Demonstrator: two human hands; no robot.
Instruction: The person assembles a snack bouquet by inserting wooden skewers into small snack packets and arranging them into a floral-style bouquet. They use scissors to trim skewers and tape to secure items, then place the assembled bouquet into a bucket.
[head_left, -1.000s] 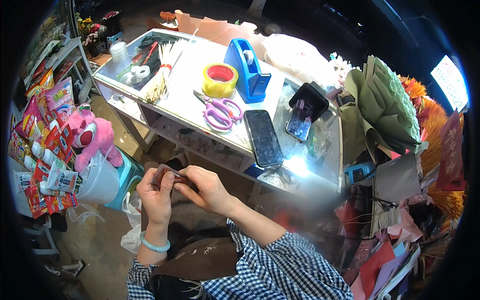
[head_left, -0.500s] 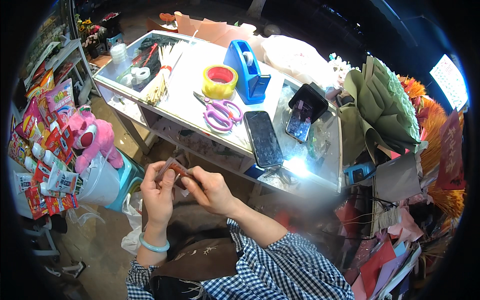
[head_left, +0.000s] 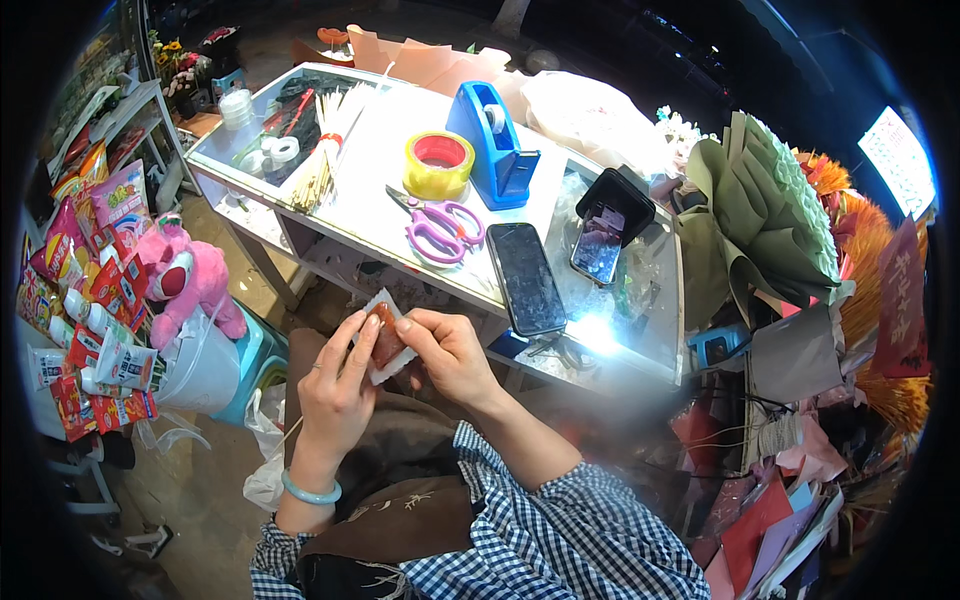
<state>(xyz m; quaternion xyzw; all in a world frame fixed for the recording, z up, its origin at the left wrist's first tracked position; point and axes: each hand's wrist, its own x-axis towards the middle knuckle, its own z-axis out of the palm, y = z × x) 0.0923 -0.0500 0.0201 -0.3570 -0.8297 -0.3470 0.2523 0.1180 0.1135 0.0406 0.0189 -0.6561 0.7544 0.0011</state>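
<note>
Over my lap, my left hand (head_left: 338, 390) and my right hand (head_left: 452, 355) both grip a small flat snack packet (head_left: 387, 345). Its middle is reddish brown, with pale sealed edges. My left fingers lie across its left side, while the right thumb presses on its right side; the right fingertips are hidden behind it. A short bit of thin pale stick (head_left: 292, 430) shows beside my left wrist, and I cannot tell what holds it. On the counter beyond lie purple-handled scissors (head_left: 440, 232) and a dark phone (head_left: 527, 280).
The white counter (head_left: 385, 135) bears a yellow tape roll (head_left: 438, 165), a blue tape dispenser (head_left: 493, 150), wooden sticks (head_left: 325, 160) and another phone (head_left: 600, 240). At left, a pink plush toy (head_left: 190, 275) sits by snack packets (head_left: 115, 300). Wrapped bouquets (head_left: 745, 220) crowd the right.
The packet has turned so its broad face shows; before, it was folded or seen edge-on. My left hand has shifted right with its fingers laid over it, and my right hand has moved slightly right.
</note>
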